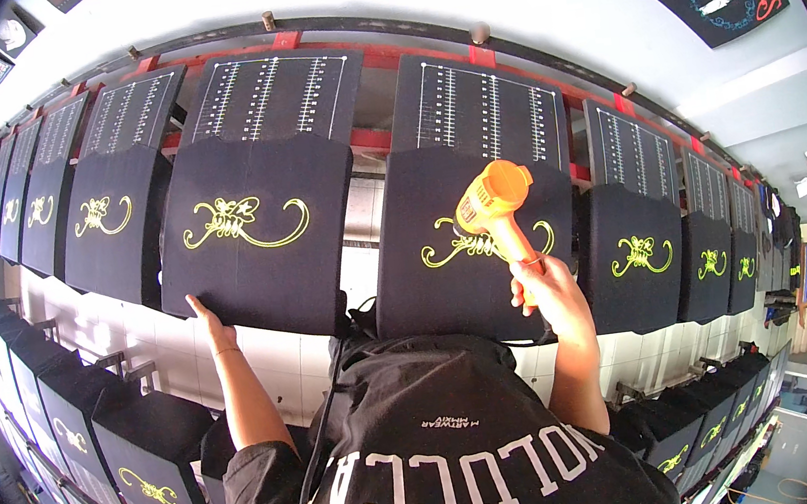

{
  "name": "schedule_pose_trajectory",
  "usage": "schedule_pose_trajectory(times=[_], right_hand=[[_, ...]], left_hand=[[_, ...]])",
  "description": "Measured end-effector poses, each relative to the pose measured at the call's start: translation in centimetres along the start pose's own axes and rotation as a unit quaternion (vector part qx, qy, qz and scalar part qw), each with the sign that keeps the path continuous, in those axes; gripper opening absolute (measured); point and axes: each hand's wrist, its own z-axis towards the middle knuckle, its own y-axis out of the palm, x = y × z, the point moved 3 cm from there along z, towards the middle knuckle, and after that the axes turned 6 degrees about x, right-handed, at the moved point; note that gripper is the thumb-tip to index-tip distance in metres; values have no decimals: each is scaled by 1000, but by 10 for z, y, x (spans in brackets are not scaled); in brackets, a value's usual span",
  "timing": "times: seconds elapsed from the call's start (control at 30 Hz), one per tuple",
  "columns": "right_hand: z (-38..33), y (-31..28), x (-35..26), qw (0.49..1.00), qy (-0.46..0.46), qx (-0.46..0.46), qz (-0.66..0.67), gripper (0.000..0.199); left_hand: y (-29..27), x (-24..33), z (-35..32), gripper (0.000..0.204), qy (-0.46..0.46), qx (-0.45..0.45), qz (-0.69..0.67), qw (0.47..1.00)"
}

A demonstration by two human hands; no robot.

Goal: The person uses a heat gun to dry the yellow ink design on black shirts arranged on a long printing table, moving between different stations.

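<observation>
My right hand [552, 292] is closed around the handle of an orange heat gun [495, 195]. Its nozzle points down at the yellow-green line print on a black shirt [419, 295], stretched over a board marked with white scales. Part of that print is hidden behind the gun. At the near left corner of another black shirt [256, 280], my left hand [213, 323] rests against the edge with a finger stretched out. It holds nothing that I can see. A yellow-green scorpion-like print [241, 222] lies on this shirt, flat and fully visible.
More boards with printed black shirts run in a row left [108, 223] and right [638, 258]. Behind them passes a red and black rail [377, 32]. A second row of shirt boards [153, 464] stands behind me on both sides. A dark cord [319, 429] hangs along my body.
</observation>
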Motion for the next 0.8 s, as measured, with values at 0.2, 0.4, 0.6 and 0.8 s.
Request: schedule_pose_trajectory(times=[0.2, 0.4, 0.6, 0.8], right_hand=[[-5, -14, 10, 1000, -5, 11, -6, 33], [-16, -20, 14, 1000, -14, 20, 3, 31], [-24, -32, 27, 999, -20, 49, -1, 27], [-42, -49, 38, 999, -13, 48, 4, 29]], left_hand=[[18, -7, -20, 96, 102, 114, 137, 979], [16, -33, -20, 95, 113, 94, 84, 986], [35, -44, -53, 92, 63, 139, 125, 980], [48, -21, -88, 92, 59, 225, 205, 951]])
